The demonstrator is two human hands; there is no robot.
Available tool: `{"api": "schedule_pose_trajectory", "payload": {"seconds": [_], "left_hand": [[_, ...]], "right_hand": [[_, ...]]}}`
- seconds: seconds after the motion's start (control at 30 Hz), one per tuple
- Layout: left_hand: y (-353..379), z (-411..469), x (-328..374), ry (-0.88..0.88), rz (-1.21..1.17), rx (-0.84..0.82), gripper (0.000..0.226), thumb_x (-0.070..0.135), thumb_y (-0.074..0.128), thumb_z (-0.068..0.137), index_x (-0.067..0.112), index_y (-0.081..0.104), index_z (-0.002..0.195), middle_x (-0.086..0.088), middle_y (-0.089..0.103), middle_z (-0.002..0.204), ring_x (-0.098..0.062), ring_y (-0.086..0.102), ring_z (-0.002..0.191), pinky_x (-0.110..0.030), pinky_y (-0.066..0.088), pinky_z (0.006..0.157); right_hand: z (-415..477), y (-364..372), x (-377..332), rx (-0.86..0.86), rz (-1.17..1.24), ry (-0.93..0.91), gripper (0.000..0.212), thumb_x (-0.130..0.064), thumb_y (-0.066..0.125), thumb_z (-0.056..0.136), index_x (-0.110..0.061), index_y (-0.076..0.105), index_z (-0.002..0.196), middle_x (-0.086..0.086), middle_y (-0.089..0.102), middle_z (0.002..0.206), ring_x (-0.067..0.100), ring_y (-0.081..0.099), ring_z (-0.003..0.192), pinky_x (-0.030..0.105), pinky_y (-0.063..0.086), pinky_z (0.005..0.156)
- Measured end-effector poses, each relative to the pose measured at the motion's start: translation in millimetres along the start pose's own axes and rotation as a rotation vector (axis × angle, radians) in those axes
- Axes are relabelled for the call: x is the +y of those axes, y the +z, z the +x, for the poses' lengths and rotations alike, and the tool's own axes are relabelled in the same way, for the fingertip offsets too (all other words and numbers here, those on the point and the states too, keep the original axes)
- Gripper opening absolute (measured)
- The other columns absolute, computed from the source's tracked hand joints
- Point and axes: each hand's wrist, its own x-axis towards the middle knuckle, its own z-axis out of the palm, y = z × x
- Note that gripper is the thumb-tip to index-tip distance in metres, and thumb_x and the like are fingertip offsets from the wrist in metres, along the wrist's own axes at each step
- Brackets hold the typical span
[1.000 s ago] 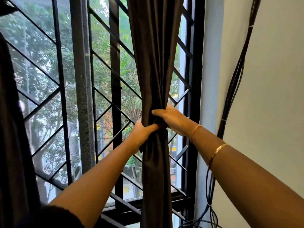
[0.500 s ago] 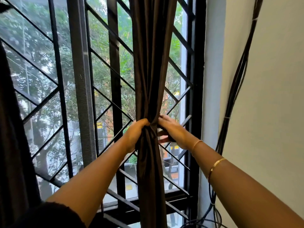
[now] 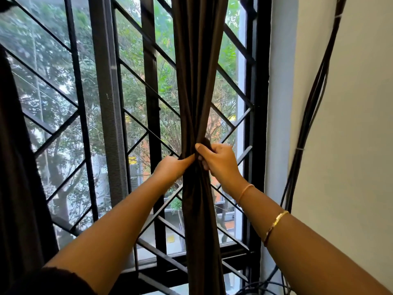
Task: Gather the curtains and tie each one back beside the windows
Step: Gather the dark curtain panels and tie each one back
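I have the dark curtain (image 3: 197,81) bunched into one narrow column in front of the window (image 3: 53,92), hanging just inside the right-hand frame and not yet drawn over to the wall (image 3: 350,124). My left hand (image 3: 172,167) wraps the bundle at its waist from the left, thumb laid across the front, because that squeeze stops the pleats from fanning out while I work. My right hand (image 3: 219,160) meets it from the other side at the same height. Its fingers (image 3: 201,149) are curled, pinching a dark loop of cloth that rises just above my knuckles. Whether that loop is a separate tie or a fold of the curtain itself I cannot tell, since it is all one colour. I hold both hands close, almost touching across the cloth, so the narrowest point sits between them and a wrap or knot can go right there. Above my grip the folds run straight and tight; below it they hang looser, down past the sill. The metal grille (image 3: 150,81) lies behind the fabric, and I judge a tie might fasten to it, though no hook shows. Black cables (image 3: 314,92) run down the wall to my right, well apart from the cloth. A second curtain (image 3: 12,167) hangs at the far left edge, and I cannot see whether it is tied.
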Motion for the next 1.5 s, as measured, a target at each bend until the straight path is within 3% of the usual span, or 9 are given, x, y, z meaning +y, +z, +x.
{"api": "schedule_pose_trajectory", "payload": {"seconds": [0.13, 0.3, 0.63, 0.8, 0.93, 1.07, 1.17, 1.33, 1.5], "left_hand": [[-5, -9, 3, -0.163, -0.458, -0.206, 0.043, 0.047, 0.054, 0.088, 0.02, 0.051, 0.054, 0.004, 0.053, 0.049, -0.004, 0.039, 0.033, -0.014, 0.022, 0.03], [-4, -18, 4, -0.221, -1.029, -0.291, 0.035, 0.031, 0.038, 0.1, 0.008, 0.055, 0.079, -0.017, 0.063, 0.089, -0.028, 0.062, 0.084, -0.036, 0.05, 0.074], [1, -24, 16, -0.129, -1.087, -0.45, 0.036, 0.025, 0.035, 0.1, 0.01, 0.066, 0.089, -0.005, 0.072, 0.085, -0.017, 0.065, 0.084, -0.031, 0.055, 0.075], [6, -19, 16, -0.181, -1.122, -0.329, 0.031, 0.016, 0.036, 0.099, 0.008, 0.063, 0.087, -0.006, 0.068, 0.078, -0.013, 0.062, 0.063, -0.023, 0.052, 0.052], [13, -20, 14, -0.055, -0.996, -0.205, 0.028, 0.011, 0.04, 0.098, 0.014, 0.063, 0.083, 0.006, 0.067, 0.059, -0.001, 0.057, 0.049, -0.013, 0.038, 0.044], [21, -26, 14, 0.188, -0.62, -0.178, 0.019, 0.008, 0.042, 0.097, 0.009, 0.059, 0.106, 0.003, 0.068, 0.077, -0.007, 0.063, 0.069, -0.02, 0.048, 0.06], [19, -32, 15, 0.282, -0.405, -0.16, 0.019, 0.003, 0.043, 0.095, 0.004, 0.054, 0.111, 0.01, 0.062, 0.054, -0.001, 0.055, 0.045, -0.015, 0.043, 0.044], [3, -30, 13, 0.307, -0.074, -0.086, 0.008, 0.015, 0.067, 0.083, 0.008, 0.063, 0.087, -0.012, 0.065, 0.082, -0.023, 0.06, 0.072, -0.035, 0.049, 0.066], [-20, -25, 15, 0.489, 0.274, 0.08, 0.015, 0.012, 0.052, 0.089, 0.02, 0.04, 0.091, -0.002, 0.056, 0.08, -0.018, 0.055, 0.063, -0.028, 0.041, 0.049]], "right_hand": [[-1, 14, -4, -0.074, 0.073, 0.169, 0.03, -0.025, 0.051, 0.095, -0.002, 0.055, 0.076, 0.001, 0.066, 0.055, 0.014, 0.059, 0.044, 0.034, 0.05, 0.049], [2, 15, 3, 0.005, -0.134, 0.162, 0.027, -0.022, 0.041, 0.096, 0.0, 0.053, 0.085, 0.022, 0.063, 0.088, 0.022, 0.055, 0.073, 0.039, 0.045, 0.07], [-10, 10, 12, -0.06, -1.078, -0.232, 0.033, -0.037, 0.038, 0.095, -0.016, 0.057, 0.112, 0.01, 0.049, 0.112, 0.031, 0.048, 0.101, 0.043, 0.041, 0.082], [2, -14, -10, -0.228, -0.755, -0.166, 0.026, -0.034, 0.054, 0.085, -0.013, 0.067, 0.086, 0.004, 0.055, 0.093, 0.015, 0.054, 0.074, 0.031, 0.047, 0.065], [12, -20, -26, -0.025, -0.604, -0.251, 0.011, -0.025, 0.055, 0.084, -0.017, 0.062, 0.082, -0.007, 0.061, 0.072, 0.014, 0.057, 0.065, 0.032, 0.049, 0.061], [16, -6, -25, -0.107, -0.702, -0.203, 0.032, -0.045, 0.059, 0.086, -0.014, 0.067, 0.078, 0.003, 0.064, 0.077, 0.02, 0.061, 0.074, 0.036, 0.052, 0.068], [22, 0, -21, -0.143, -0.804, -0.128, 0.042, -0.053, 0.062, 0.082, -0.014, 0.063, 0.067, 0.002, 0.059, 0.065, 0.019, 0.06, 0.068, 0.031, 0.049, 0.06], [33, -4, -32, -0.193, -0.748, -0.081, 0.03, -0.029, 0.064, 0.086, -0.002, 0.061, 0.073, 0.002, 0.054, 0.061, 0.018, 0.053, 0.062, 0.027, 0.041, 0.055], [34, -8, -38, -0.198, -0.614, -0.038, 0.026, -0.017, 0.057, 0.092, -0.013, 0.049, 0.068, 0.002, 0.06, 0.064, 0.006, 0.058, 0.047, 0.018, 0.048, 0.046]]}}
